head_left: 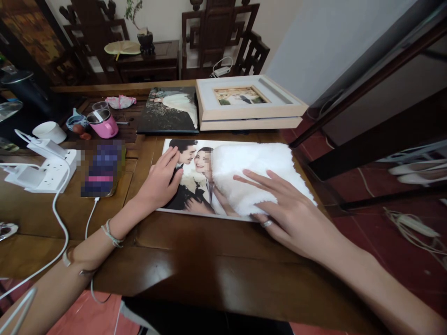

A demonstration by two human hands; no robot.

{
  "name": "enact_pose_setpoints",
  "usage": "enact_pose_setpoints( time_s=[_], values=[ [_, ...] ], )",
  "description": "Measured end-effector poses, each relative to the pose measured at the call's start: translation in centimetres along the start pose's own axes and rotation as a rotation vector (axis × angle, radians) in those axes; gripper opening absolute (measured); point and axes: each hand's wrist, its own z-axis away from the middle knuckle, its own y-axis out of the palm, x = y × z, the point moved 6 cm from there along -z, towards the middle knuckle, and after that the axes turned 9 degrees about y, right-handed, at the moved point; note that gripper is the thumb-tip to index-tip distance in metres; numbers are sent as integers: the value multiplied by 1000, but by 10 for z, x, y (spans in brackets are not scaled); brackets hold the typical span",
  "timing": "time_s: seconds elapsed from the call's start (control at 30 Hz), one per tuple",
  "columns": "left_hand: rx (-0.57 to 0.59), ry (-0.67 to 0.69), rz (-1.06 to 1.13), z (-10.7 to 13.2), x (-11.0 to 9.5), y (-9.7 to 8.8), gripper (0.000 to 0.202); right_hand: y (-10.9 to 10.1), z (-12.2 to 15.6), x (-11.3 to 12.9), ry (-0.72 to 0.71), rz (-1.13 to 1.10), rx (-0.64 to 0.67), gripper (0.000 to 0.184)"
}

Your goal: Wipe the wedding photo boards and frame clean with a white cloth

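Observation:
A photo print or album [193, 197] showing a couple lies flat on the wooden table in front of me. Over its right part is spread a fluffy white cloth [254, 156]. My left hand [162, 177] rests on the photo's left edge, palm down, fingers extended. On the cloth lies my right hand [284, 204], its fingers spread; a ring shows on one finger near the photo's front edge. The right end of the photo is hidden under the cloth.
Behind the photo are a dark photo panel [167, 111] and stacked pale wooden frames [244, 109]. To the left sit a pink mug [104, 125], a white cup [50, 132], a charging phone [101, 170] and a power strip [56, 170] with trailing cables.

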Motion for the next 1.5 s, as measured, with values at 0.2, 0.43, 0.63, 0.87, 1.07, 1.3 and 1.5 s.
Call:
enact_pose_setpoints(
  time_s=[0.2,0.43,0.63,0.87,1.07,1.3,1.5],
  values=[
    [7,-14,-1,10,-2,-3,49,3,-5,-26,75,34,1,18],
    [29,-12,-17,4,-2,7,51,14,-14,-22,120,92,-30,17],
    [11,-5,-18,-11,-3,5,49,0,10,33,-12,-4,-12,27],
    [4,1,-5,-9,1,0,50,-7,11,26,-13,-74,73,28],
    [12,-16,-7,2,-5,1,50,0,-8,-6,45,9,9,22],
    [-2,-3,0,7,-7,2,49,4,-19,-14,89,26,0,18],
    [-8,-2,-8,-9,-1,8,49,7,4,22,17,-4,-28,25]
  ],
)
